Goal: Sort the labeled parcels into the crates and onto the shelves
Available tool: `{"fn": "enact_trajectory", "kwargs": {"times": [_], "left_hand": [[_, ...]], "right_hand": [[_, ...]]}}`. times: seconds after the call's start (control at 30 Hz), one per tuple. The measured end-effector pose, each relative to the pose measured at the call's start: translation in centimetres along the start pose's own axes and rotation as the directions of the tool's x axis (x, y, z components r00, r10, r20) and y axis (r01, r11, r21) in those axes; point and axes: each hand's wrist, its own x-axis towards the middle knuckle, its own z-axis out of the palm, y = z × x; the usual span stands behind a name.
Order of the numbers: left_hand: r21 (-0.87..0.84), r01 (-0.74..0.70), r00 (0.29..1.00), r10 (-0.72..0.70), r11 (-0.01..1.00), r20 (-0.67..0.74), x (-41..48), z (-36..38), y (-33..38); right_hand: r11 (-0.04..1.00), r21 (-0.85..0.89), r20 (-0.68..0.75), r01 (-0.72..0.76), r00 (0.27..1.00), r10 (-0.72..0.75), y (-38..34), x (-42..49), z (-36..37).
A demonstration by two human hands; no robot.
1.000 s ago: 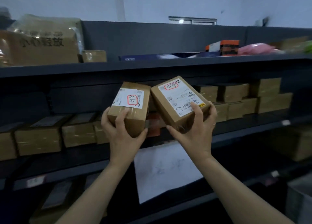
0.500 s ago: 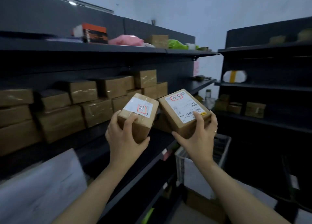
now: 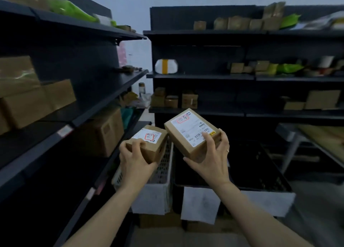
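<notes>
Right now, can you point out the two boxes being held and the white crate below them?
Smaller box [image 3: 149, 141], head view, on its top label.
Larger box [image 3: 191, 130], head view, on its white label.
White crate [image 3: 163, 165], head view, on its mesh side wall.

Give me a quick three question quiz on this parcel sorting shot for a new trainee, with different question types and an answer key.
1. True or false: each hand holds one labeled parcel.
2. Which crate sits directly under the right hand? A) white crate B) black crate
3. Fill in: both parcel labels carry handwriting circled in ____ ink.

Key
1. True: the left hand holds the smaller parcel, the right hand the larger parcel.
2. B, the black crate; the white crate sits under the left hand.
3. Red.
</notes>
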Motion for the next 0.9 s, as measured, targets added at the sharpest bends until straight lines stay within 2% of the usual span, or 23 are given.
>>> {"fn": "enact_trajectory", "kwargs": {"times": [0.13,0.27,0.43,0.73,0.9], "left_hand": [[-0.08,-0.032,0.996,0.038,0.996,0.079,3.3,6.9,0.2],[-0.087,-0.045,0.988,0.057,0.995,0.14,7.4,13.4,-0.1],[0.013,0.002,0.978,-0.004,1.0,0.209,12.4,20.0,-0.3],[0.033,0.031,0.966,-0.039,0.999,0.256,18.8,27.5,-2.9],[-0.031,0.045,0.949,-0.033,0.999,0.313,22.6,31.3,-4.8]], "right_hand": [[0.998,-0.057,-0.027,-0.039,0.999,0.037,5.6,2.3,1.6],[0.994,-0.055,-0.016,-0.097,0.995,0.096,11.4,5.3,4.7],[0.985,-0.047,0.057,-0.163,0.985,0.166,17.9,9.6,9.0],[0.964,-0.061,0.184,-0.261,0.946,0.267,25.0,15.5,15.6],[0.944,-0.108,0.213,-0.313,0.92,0.329,27.3,17.7,18.7]]}}
